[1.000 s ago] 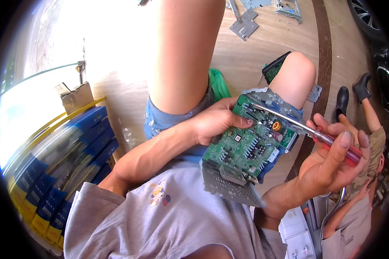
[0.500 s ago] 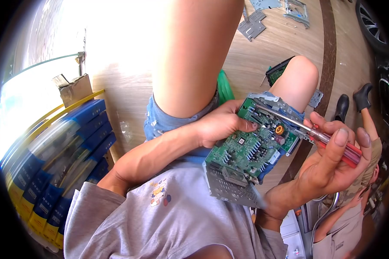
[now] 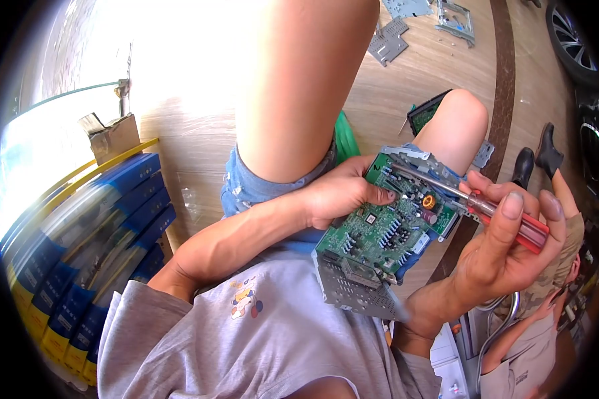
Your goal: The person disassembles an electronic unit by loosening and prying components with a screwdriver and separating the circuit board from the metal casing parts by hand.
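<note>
A green circuit board [image 3: 359, 233] on a bent grey metal bracket [image 3: 359, 292] rests over my lap, tilted. My left hand [image 3: 345, 193] grips its left edge, with the thumb pressed on the face and the other fingers hidden underneath. In my right hand [image 3: 506, 233] is a screwdriver [image 3: 522, 229] with a clear red handle. Its steel shaft reaches left across the board's upper side, and the tip lies near the board's upper left corner, by the metal edge. Whether the tip touches a screw I cannot make out.
Blue and yellow boxes [image 3: 66, 312] stand on a rack at the left, under a small cardboard box [image 3: 115, 139]. Grey metal plates [image 3: 387, 43] and a metal frame [image 3: 456, 23] lie on the floor ahead. A black-framed circuit board [image 3: 426, 113] is beside my knee. Another person [image 3: 526, 352] sits at right.
The right hand and the screwdriver handle have shifted slightly left, towards the board. My left hand and the circuit board have stayed almost in place.
</note>
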Demonstrator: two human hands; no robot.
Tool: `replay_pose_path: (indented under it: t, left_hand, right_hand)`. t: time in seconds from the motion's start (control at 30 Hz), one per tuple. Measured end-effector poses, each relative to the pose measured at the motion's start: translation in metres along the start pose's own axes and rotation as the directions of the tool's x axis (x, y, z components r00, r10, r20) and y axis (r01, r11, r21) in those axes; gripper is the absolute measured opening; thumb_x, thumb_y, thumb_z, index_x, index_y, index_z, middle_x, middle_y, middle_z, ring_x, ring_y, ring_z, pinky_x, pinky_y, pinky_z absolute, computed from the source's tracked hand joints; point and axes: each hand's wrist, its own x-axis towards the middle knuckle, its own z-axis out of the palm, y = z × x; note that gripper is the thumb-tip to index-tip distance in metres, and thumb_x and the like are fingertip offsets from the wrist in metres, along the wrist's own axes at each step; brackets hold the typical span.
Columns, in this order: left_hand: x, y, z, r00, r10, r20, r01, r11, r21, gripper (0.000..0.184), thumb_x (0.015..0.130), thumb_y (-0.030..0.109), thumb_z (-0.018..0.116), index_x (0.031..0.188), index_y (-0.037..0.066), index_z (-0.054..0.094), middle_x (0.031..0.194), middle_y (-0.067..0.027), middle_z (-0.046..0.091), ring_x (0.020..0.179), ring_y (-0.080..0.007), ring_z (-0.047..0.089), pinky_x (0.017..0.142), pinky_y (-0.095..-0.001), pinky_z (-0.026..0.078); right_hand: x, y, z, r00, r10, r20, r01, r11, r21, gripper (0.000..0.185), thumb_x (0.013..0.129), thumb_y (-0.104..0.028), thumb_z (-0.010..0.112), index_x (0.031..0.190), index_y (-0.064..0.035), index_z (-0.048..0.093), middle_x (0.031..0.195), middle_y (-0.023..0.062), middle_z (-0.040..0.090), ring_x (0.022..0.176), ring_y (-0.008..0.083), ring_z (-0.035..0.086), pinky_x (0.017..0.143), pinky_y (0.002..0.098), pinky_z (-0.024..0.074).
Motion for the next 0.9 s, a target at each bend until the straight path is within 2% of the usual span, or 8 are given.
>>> replay_pose_path:
  t: [0.33, 0.53, 0.63, 0.73, 0.83, 0.9]
  left_hand:
    - [0.0013, -0.0024, -0.0018, 0.999, 0.036, 0.007, -0.036, 0.999, -0.002, 0.036, 0.094, 0.015, 0.068, 0.126, 0.0, 0.061, 0.113, -0.0085, 0.069, 0.098, -0.0182, 0.067, 0.089, -0.0322, 0.056]
    - [0.0028, -0.003, -0.0029, 0.998, 0.054, 0.011, -0.054, 0.999, -0.002, 0.035, 0.094, 0.016, 0.068, 0.125, 0.0, 0.062, 0.112, -0.0084, 0.069, 0.097, -0.0179, 0.067, 0.088, -0.032, 0.056]
    - [0.0032, -0.0037, -0.0036, 0.998, 0.064, 0.014, -0.064, 0.998, 0.0, 0.035, 0.094, 0.016, 0.068, 0.125, 0.0, 0.062, 0.112, -0.0084, 0.07, 0.097, -0.0178, 0.067, 0.088, -0.0319, 0.055]
    - [0.0044, -0.004, -0.0036, 0.997, 0.075, 0.015, -0.075, 0.997, 0.0, 0.035, 0.094, 0.016, 0.068, 0.125, 0.0, 0.062, 0.112, -0.0083, 0.07, 0.097, -0.0177, 0.067, 0.088, -0.0318, 0.055]
    - [0.0054, -0.0046, -0.0038, 0.996, 0.086, 0.017, -0.086, 0.996, 0.001, 0.035, 0.094, 0.016, 0.068, 0.124, 0.0, 0.062, 0.111, -0.0083, 0.07, 0.097, -0.0176, 0.067, 0.088, -0.0317, 0.055]
    - [0.0058, -0.0047, -0.004, 0.995, 0.093, 0.018, -0.093, 0.996, 0.002, 0.035, 0.094, 0.016, 0.068, 0.124, 0.0, 0.062, 0.111, -0.0082, 0.07, 0.096, -0.0175, 0.067, 0.088, -0.0317, 0.055]
  right_hand:
    - [0.0011, -0.0012, 0.0033, 0.999, -0.033, 0.037, 0.034, 0.999, -0.027, 0.041, 0.097, -0.01, 0.063, 0.126, 0.0035, 0.037, 0.084, 0.0182, 0.067, 0.076, 0.0223, 0.068, 0.084, 0.0338, 0.053]
    - [0.0022, 0.0016, 0.0002, 0.995, -0.066, 0.069, 0.073, 0.991, -0.112, 0.042, 0.096, -0.01, 0.064, 0.126, 0.002, 0.037, 0.083, 0.0182, 0.068, 0.078, 0.0206, 0.067, 0.088, 0.0321, 0.0511]
    - [0.0025, 0.007, -0.0024, 0.984, -0.138, 0.113, 0.148, 0.985, -0.089, 0.039, 0.097, -0.006, 0.061, 0.126, 0.0068, 0.039, 0.09, 0.0238, 0.066, 0.074, 0.03, 0.071, 0.07, 0.0411, 0.0636]
    - [0.0011, 0.006, -0.0017, 0.982, -0.134, 0.137, 0.154, 0.976, -0.151, 0.039, 0.097, -0.005, 0.061, 0.126, 0.0061, 0.039, 0.09, 0.0228, 0.066, 0.076, 0.0293, 0.071, 0.071, 0.0399, 0.0631]
    - [-0.0019, 0.0029, 0.004, 0.988, -0.103, 0.115, 0.113, 0.99, -0.081, 0.038, 0.097, -0.005, 0.061, 0.126, 0.0056, 0.039, 0.09, 0.0225, 0.066, 0.078, 0.0292, 0.071, 0.071, 0.0395, 0.0626]
    - [-0.0009, 0.0035, 0.0028, 0.983, -0.128, 0.132, 0.142, 0.985, -0.1, 0.038, 0.097, -0.005, 0.061, 0.126, 0.0052, 0.039, 0.09, 0.0224, 0.066, 0.079, 0.029, 0.071, 0.072, 0.0391, 0.0626]
